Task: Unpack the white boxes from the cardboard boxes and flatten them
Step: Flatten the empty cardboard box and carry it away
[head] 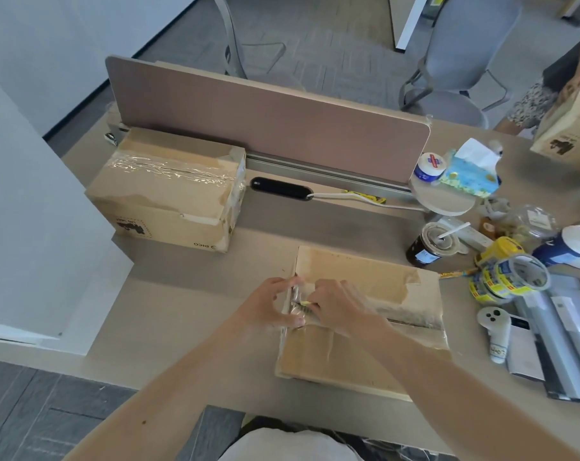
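Hands on taped-shut cardboard box

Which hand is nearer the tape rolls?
Right. The right hand is on the left end of the near box, left of the tape rolls; the left hand lies farther left.

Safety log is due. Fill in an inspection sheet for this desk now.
Surface: desk, beige, crowded on the right.
Job's things: near box, closed, under both hands; far box, taped shut, back left. No white boxes seen.
Clutter: tape rolls, jar, tissues, controller, all at right.
Hands: left hand grips near box's left end; right hand pinches a small yellow item at the tape seam.
Cables: white cable along the divider's foot.
Surroundings: divider, chairs, another person holding a third box.
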